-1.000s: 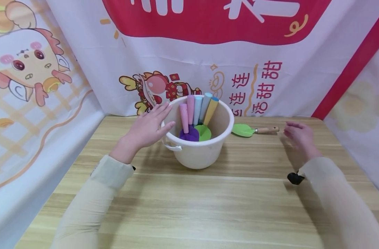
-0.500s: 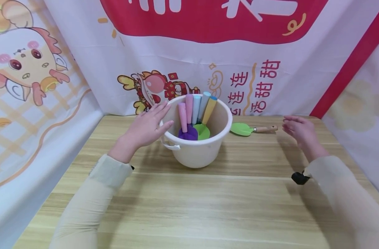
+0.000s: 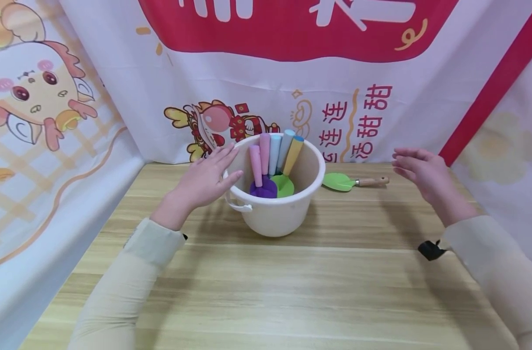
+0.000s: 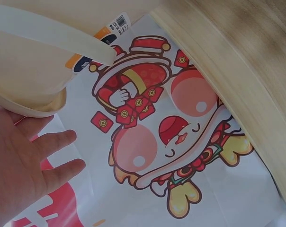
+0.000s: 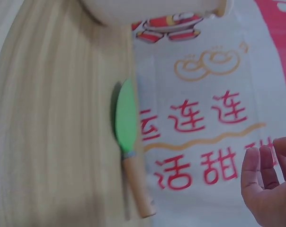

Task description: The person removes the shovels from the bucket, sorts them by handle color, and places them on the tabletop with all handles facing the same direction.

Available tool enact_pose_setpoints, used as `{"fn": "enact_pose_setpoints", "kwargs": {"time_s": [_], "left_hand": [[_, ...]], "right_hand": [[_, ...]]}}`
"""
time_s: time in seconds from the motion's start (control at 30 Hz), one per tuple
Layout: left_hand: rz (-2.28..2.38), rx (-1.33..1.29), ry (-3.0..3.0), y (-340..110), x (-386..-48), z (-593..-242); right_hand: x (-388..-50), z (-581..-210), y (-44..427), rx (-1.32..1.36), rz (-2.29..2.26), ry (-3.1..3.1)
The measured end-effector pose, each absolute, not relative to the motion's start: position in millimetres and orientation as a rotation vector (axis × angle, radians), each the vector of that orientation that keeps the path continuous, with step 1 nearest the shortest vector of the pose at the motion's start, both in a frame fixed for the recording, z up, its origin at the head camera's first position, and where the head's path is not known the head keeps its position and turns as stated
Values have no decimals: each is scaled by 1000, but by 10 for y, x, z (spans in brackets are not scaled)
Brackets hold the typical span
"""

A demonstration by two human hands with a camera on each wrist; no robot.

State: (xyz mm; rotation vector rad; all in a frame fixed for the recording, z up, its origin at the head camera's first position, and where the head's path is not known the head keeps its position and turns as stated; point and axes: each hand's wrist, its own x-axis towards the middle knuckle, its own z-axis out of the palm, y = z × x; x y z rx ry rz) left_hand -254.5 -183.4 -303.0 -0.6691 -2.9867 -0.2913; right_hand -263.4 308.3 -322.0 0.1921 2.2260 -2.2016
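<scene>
A white plastic bucket (image 3: pixel 276 216) stands upright on the table, its bail handle (image 3: pixel 239 206) hanging at the left. Inside it are several small tools with pink, light blue, grey-blue and yellow handles (image 3: pixel 294 154); a purple blade (image 3: pixel 266 188) and a green blade (image 3: pixel 284 185) show. My left hand (image 3: pixel 204 179) rests on the left rim, fingers stretched. Right of the bucket lies a small garden trowel (image 5: pixel 126 116) with a green blade and wooden handle. My right hand (image 3: pixel 427 177) hovers beyond the handle's end, fingers loosely bent, holding nothing.
The wood-grain table (image 3: pixel 270 291) meets a printed white cloth (image 3: pixel 257 78) at the back. More cloth hangs on both sides, with a cartoon figure (image 3: pixel 34 87) on the left one. A black object (image 3: pixel 431 250) hangs under the right cuff.
My right hand has risen off the table beside the trowel handle and moved slightly back. My left hand, the bucket and the trowel have stayed in place; the view shifted slightly.
</scene>
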Motion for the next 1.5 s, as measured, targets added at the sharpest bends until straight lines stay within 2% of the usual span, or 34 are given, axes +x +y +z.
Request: {"fn": "enact_pose_setpoints", "kwargs": {"time_s": [0.43,0.67,1.13,1.5], "left_hand": [[-300,-673,-2994,-1833,-2541,-3068],[-303,-673,-2985,-1833,-2534,-3054],[-310,-663,-2988,-1835,-2547,-3024],[-302,-664,-2995,-1838,-2545,-3031]], "right_hand": [[-2529,-2908,2806,23,-2021,2380],[-2470,-2796,2656,-97,-2075,2310],[-2540,-2558,2375,-118,-2205,2238],[-2638,-2498,2125,-248,-2154,2241]]}}
